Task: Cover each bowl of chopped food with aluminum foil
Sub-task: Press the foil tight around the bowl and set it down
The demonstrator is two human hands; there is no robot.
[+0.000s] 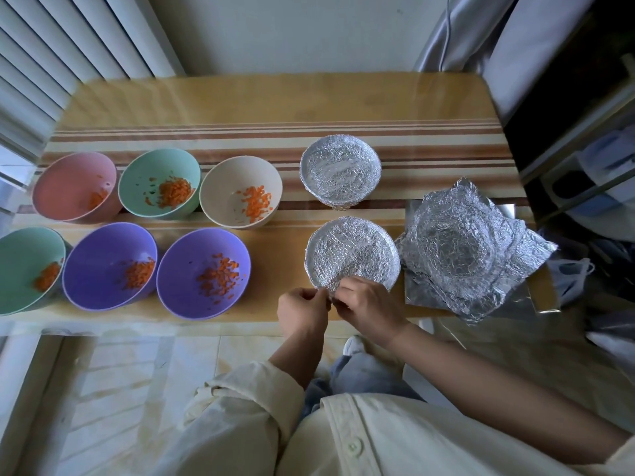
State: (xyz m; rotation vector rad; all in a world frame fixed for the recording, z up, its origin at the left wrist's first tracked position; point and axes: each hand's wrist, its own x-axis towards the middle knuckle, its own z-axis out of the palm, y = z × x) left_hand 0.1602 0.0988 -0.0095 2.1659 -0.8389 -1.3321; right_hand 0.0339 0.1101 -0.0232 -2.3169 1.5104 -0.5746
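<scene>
A person at a striped surface works the rim of the nearer foil-covered bowl, which sits toward the front edge, right of centre. The left hand and right hand meet at the bowl's near rim, fingers curled and apparently pinching the foil edge to crimp it down. Just behind stands the farther foil-covered bowl, its wrap tucked all round and seemingly finished. That puts 2 of 8 bowls under foil, the second in its last touches by the look of it. To the left, 6 bowls of chopped orange food stand open in 2 rows of 3: a pink bowl, a mint bowl and a beige bowl at the back; a green bowl cut by the frame's edge, a left purple bowl and a right purple bowl in front. A stack of crumpled foil sheets lies at the right end of the surface, just beside the bowl being wrapped, on hand for the 6 covers left to do
</scene>
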